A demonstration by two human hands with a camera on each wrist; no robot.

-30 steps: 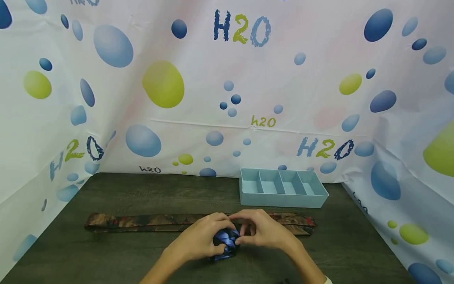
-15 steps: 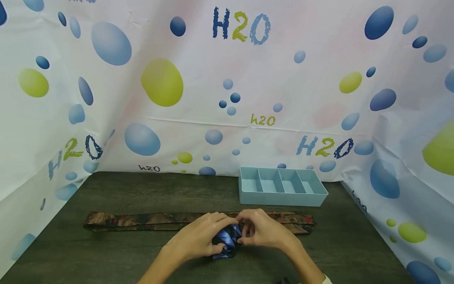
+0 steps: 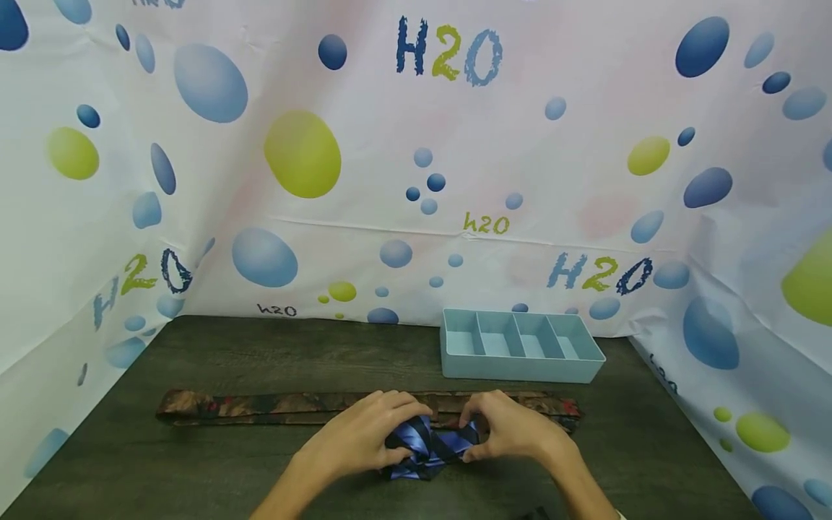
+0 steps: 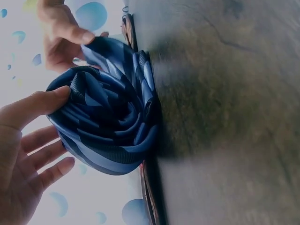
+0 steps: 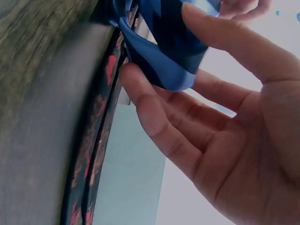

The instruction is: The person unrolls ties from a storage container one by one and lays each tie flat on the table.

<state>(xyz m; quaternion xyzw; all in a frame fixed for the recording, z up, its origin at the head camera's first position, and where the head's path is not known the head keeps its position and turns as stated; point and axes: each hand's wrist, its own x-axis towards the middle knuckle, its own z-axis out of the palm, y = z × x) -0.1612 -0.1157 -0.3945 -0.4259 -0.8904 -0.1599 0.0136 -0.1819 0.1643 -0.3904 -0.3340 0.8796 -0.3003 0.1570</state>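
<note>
A blue and black striped necktie (image 4: 105,119) is rolled into a loose coil near the front middle of the table. My left hand (image 3: 367,437) grips the coil from its left, thumb on the near side and fingers over the far side. On the other side, my right hand (image 3: 510,430) pinches the tie's loose end between thumb and fingers, drawn out to the right of the coil. In the right wrist view the end of the striped tie (image 5: 164,70) bends between thumb and forefinger. Behind both hands, a brown patterned necktie (image 3: 260,408) lies folded lengthwise across the table.
A light blue tray (image 3: 520,367) with several compartments stands at the back right of the dark table (image 3: 130,462). A white printed curtain (image 3: 364,238) hangs behind and along both sides. A small black object (image 3: 538,513) shows at the bottom edge.
My right hand has moved right, away from the coil, pulling out a length of the striped tie. The left hand keeps its grip in about the same place.
</note>
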